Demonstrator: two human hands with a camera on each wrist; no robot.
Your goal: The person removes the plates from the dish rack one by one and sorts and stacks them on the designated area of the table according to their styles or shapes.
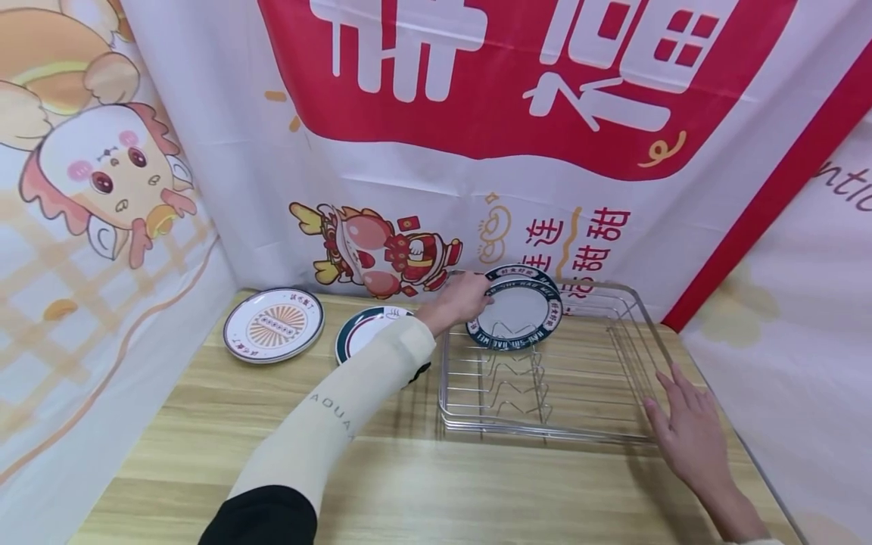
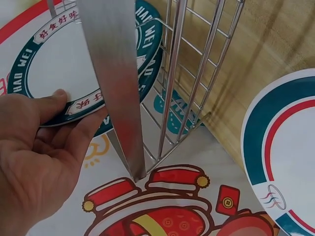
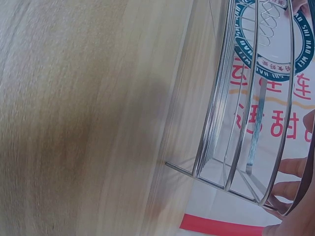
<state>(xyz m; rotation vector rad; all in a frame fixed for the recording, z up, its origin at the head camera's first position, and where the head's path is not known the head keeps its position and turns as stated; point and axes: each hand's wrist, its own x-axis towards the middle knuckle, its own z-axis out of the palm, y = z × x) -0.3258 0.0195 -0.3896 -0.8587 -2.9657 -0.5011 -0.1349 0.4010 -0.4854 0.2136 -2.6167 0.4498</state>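
My left hand (image 1: 458,301) pinches the left edge of a white plate with a dark teal lettered rim (image 1: 519,312), thumb on its face and fingers behind. A matching plate (image 1: 512,270) stands just behind it, mostly hidden. Both are at the back left of a wire dish rack (image 1: 545,431). The left wrist view shows the thumb on the held plate (image 2: 59,73) close up, beside the rack's metal bars. On the rack's right side, my right hand (image 1: 691,431) holds the top rim; its fingers (image 3: 288,189) reach over that rim in the right wrist view.
Left of the rack lies a plate with a teal and red rim (image 1: 364,329), partly covered by the left arm. Farther left sits a small stack of white plates with a sunburst print (image 1: 274,325). A printed cloth (image 1: 259,189) hangs behind the wooden table (image 1: 436,492).
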